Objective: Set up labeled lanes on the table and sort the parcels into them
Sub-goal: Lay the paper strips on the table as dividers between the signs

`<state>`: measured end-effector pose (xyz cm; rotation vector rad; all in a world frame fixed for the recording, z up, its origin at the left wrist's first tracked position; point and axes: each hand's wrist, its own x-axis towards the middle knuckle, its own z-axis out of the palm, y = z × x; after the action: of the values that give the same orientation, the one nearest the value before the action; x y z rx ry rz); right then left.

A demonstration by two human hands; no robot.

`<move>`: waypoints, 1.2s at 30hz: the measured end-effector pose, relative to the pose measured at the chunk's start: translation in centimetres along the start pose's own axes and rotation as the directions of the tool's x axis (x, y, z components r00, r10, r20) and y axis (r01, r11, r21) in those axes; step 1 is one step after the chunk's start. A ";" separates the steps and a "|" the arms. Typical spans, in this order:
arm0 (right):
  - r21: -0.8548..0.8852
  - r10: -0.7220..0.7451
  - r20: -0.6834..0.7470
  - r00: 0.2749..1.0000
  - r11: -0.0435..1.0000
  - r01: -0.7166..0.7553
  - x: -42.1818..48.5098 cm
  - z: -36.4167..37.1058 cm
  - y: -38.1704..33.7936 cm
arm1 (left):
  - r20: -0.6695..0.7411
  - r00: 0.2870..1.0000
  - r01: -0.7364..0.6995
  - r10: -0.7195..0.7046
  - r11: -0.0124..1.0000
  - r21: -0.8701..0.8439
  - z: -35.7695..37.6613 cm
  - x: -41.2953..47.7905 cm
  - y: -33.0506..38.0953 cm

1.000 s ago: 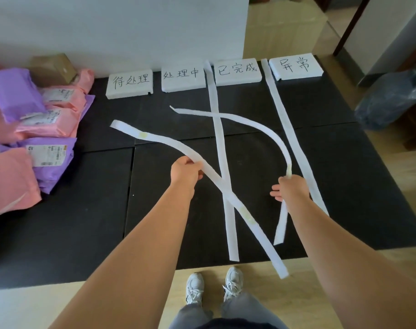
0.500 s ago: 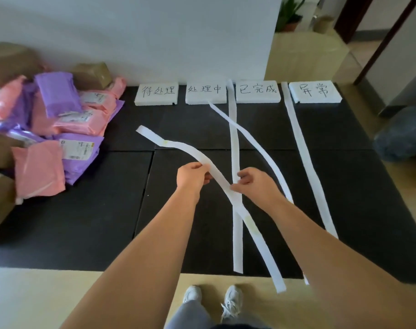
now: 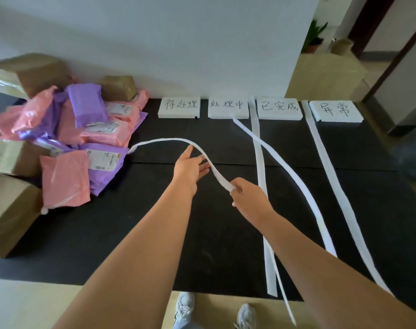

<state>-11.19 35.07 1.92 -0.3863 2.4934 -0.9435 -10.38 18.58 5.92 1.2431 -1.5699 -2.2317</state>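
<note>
My right hand [image 3: 246, 197] pinches a long white paper strip [image 3: 169, 140]. The strip arcs up and to the left over the black table mat [image 3: 154, 233], and its far end touches a purple parcel [image 3: 104, 160]. My left hand [image 3: 190, 166] is spread flat beside the strip, fingertips against it, gripping nothing. Four white foam label blocks [image 3: 179, 107] with handwritten characters line the far edge. A straight strip [image 3: 259, 150] lies between the second and third labels. A diagonal strip [image 3: 294, 176] crosses it. Another strip [image 3: 325, 167] lies left of the fourth label.
Pink and purple mailer bags [image 3: 83, 129] are heaped on the left of the mat, among several cardboard boxes [image 3: 10, 210]. A white wall [image 3: 178, 43] stands behind the labels. My shoes [image 3: 185, 307] are on the floor at the mat's near edge.
My left hand has let go of the strip and spread flat. My right hand has taken hold of that strip, and its far end has swung left to the parcels.
</note>
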 end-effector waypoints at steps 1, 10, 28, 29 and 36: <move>0.004 0.014 -0.012 1.000 1.000 -0.014 0.3 0.5 -0.5 | 0.012 1.000 -0.005 0.005 1.000 0.004 -0.3 0.6 0.6; 0.196 0.251 0.008 0.968 0.949 -0.248 3.8 6.1 -4.6 | 0.121 0.989 -0.110 0.079 0.956 0.271 -2.6 6.1 4.7; 0.338 0.352 0.035 0.935 0.877 -0.342 8.7 10.4 -3.9 | 0.111 0.990 -0.127 0.085 0.886 0.446 -0.9 17.1 4.1; 0.340 0.352 0.034 0.935 0.876 -0.342 9.0 10.5 -3.6 | 0.110 0.991 -0.117 0.074 0.882 0.456 -0.7 17.6 3.9; 0.345 0.376 0.079 0.923 0.859 -0.379 11.0 11.3 -2.6 | 0.229 0.968 -0.074 -0.097 0.765 0.639 -0.3 19.6 1.0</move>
<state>-14.79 22.47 -7.16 0.2119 2.2051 -1.1818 -23.19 7.37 -3.84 1.1090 -2.5917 -1.9589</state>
